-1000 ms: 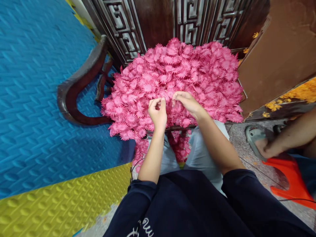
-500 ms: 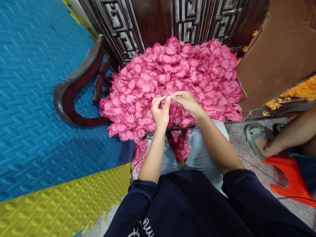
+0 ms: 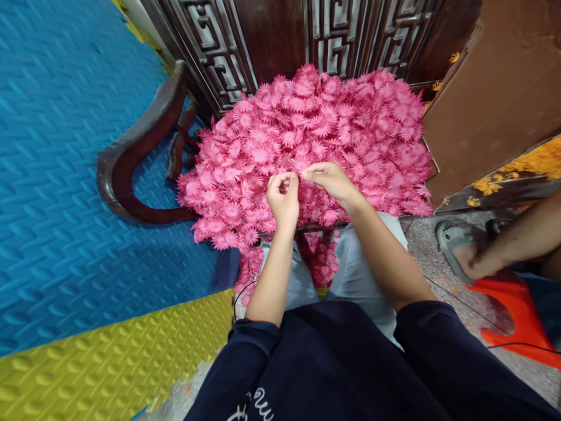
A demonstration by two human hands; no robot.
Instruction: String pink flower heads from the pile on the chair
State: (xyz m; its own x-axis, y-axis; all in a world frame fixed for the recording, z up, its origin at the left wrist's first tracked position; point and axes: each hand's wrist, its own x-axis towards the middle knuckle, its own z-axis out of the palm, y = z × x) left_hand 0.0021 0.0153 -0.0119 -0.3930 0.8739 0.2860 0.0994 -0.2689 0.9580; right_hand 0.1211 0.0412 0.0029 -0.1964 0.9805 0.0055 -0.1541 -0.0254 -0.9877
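Note:
A big heap of pink artificial flower heads (image 3: 307,126) covers the seat in front of me. Over its near part, my left hand (image 3: 284,199) is closed in a pinch, thumb against the forefinger. Just to the right, my right hand (image 3: 331,180) also pinches, its fingertips a small gap away from the left ones. Whatever the fingertips hold, if anything, is too small to make out. More pink flowers (image 3: 322,257) lie lower down between my knees.
A curved dark wooden armrest (image 3: 118,169) stands at left beside blue matting (image 3: 52,175). Carved wood panels (image 3: 276,41) rise behind the heap. At right are a brown cardboard sheet (image 3: 495,99), orange flowers (image 3: 537,161), another person's sandalled foot (image 3: 464,257) and a red plastic stool (image 3: 521,316).
My fingertips, which were touching, have parted slightly. The left hand has shifted a little left and down; the right hand has hardly moved.

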